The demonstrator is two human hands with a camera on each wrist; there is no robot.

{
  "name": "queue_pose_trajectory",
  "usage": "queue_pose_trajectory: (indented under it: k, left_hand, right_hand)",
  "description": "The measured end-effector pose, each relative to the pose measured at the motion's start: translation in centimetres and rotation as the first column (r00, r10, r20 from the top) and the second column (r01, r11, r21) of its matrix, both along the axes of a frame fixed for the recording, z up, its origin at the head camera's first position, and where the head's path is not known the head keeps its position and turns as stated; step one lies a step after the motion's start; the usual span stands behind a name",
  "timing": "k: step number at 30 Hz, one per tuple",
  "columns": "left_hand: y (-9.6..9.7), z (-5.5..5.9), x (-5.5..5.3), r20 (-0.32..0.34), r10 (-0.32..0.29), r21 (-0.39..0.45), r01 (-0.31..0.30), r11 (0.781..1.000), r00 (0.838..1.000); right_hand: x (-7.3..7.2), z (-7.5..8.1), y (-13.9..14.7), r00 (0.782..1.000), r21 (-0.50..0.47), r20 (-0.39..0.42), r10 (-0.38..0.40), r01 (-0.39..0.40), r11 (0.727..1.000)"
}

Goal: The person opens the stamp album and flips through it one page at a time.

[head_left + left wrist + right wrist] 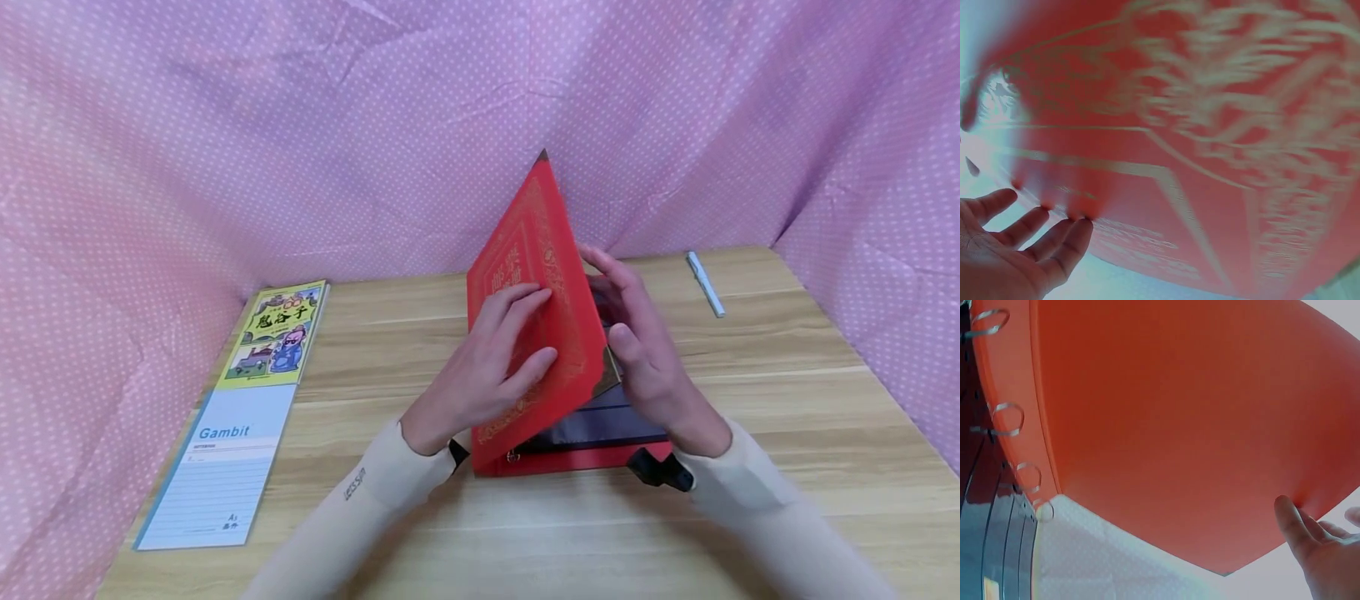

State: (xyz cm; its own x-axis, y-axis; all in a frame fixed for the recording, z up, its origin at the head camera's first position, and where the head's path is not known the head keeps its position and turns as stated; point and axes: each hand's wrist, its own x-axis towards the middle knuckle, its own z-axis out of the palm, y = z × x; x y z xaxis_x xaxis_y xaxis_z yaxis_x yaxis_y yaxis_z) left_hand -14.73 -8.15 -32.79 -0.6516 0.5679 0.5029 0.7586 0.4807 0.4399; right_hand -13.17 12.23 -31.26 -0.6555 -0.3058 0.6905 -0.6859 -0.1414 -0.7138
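Observation:
A red ring-binder album (pixel 573 342) with gold ornament and lettering lies on the table, its cover raised steeply. My left hand (pixel 495 362) rests its fingertips on the cover's printed outer face; the left wrist view shows these fingers (pixel 1075 247) spread against it. On the plain inner side, my right hand (pixel 648 350) touches the cover near its free edge, with the thumb held apart. Metal rings (pixel 1022 419) run along the spine in the right wrist view. Dark pocket pages (pixel 615 427) lie beneath, partly hidden by the cover and my right hand.
At the left, a yellow illustrated book (pixel 273 333) lies above a pale blue notebook (pixel 213 467), whose upper end it seems to overlap. A light blue pen (pixel 706 284) lies at the back right. Pink dotted cloth (pixel 390 150) hangs behind the wooden table (pixel 787 383).

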Motion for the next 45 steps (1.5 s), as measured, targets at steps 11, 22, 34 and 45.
queue_pose_trajectory:
  k: [11, 22, 34, 45]
  left_hand:
    - [-0.4, 2.8, 0.4, -0.065, -0.049, 0.100, 0.055, 0.994, 0.997]
    - [-1.7, 4.2, 0.4, -0.160, 0.006, 0.167, 0.021, 0.986, 0.987]
    - [-5.8, 5.1, 1.1, -0.147, 0.083, 0.231, -0.047, 0.972, 0.986]
    - [-12.2, 5.9, 3.3, -0.172, 0.184, 0.233, -0.141, 0.962, 0.968]
  right_hand:
    - [0.2, -0.6, -2.4, 1.000, 0.068, -0.030, -0.001, 0.003, 0.998]
    - [0.6, -1.3, -4.3, 0.997, 0.140, -0.058, 0.046, -0.037, 0.989]
    - [0.6, -2.1, -3.4, 0.998, 0.204, -0.047, 0.050, -0.039, 0.978]
    - [-0.6, -5.3, 2.8, 0.972, 0.546, 0.099, -0.211, 0.124, 0.829]
